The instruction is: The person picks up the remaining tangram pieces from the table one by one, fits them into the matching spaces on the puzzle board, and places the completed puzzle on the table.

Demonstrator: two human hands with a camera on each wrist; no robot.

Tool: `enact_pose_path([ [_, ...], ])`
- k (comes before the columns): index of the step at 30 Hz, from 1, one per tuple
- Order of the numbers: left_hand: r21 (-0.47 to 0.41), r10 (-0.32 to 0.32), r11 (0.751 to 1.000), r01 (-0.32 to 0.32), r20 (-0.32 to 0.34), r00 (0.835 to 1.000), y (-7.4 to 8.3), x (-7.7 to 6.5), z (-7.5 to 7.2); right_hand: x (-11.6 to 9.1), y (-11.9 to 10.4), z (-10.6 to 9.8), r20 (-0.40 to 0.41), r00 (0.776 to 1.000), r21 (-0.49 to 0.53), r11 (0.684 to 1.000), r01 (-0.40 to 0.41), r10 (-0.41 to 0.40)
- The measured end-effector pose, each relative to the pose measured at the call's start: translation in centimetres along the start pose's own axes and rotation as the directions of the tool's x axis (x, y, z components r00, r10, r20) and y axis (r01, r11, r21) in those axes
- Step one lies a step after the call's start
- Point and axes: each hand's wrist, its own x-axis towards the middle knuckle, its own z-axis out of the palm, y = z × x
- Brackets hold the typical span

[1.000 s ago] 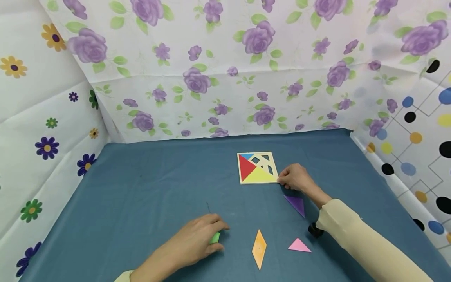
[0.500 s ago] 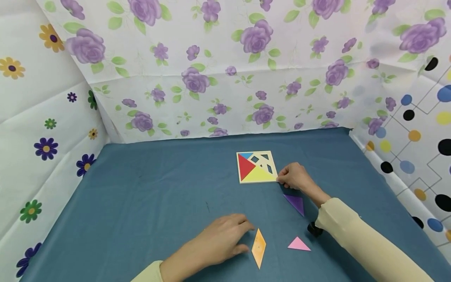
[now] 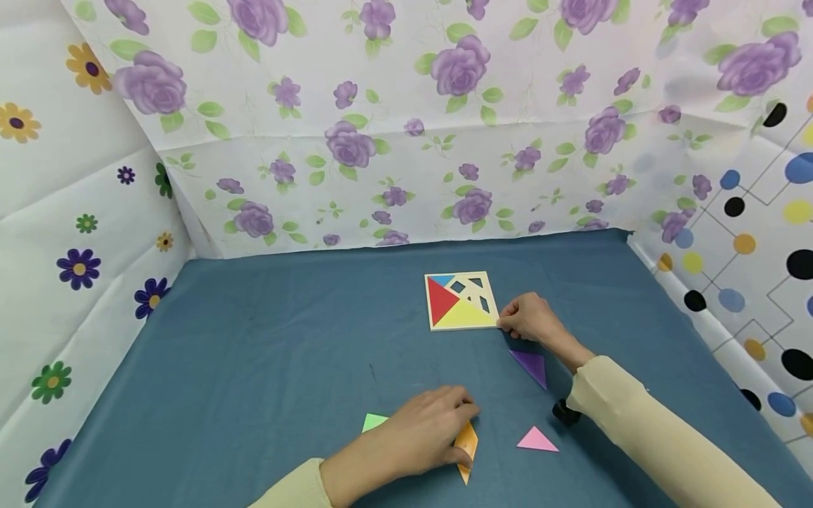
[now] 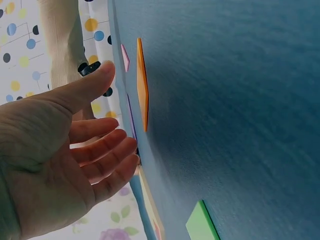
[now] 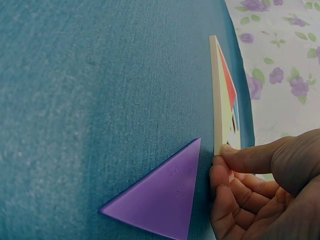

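One flat orange diamond point(image 3: 466, 443) lies on the blue cloth point(image 3: 286, 353), its long points facing near and far. Partly over it hovers the left hand point(image 3: 422, 432), thumb and fingers parted, holding nothing. The right hand point(image 3: 532, 317), its sleeved arm point(image 3: 648, 423) stretched farther forward, pinches the pale puzzle board's point(image 3: 476, 293) near right corner.

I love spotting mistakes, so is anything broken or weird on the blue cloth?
Nothing looks broken or spilled. One odd bit: a thin dark line on the blue cloth, just beyond the green piece. The cloth around it is plain; thread or mark, I can't tell.
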Motion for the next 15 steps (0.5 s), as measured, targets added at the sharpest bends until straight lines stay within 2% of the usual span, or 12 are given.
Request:
enact_pose_path([
  [15,0.032,0.031,0.999,-0.033,0.059,0.998,-0.19,0.24,0.66,-0.18,0.07,0.01,0.005,1.000,0.001,1.000,0.002,-0.002],
])
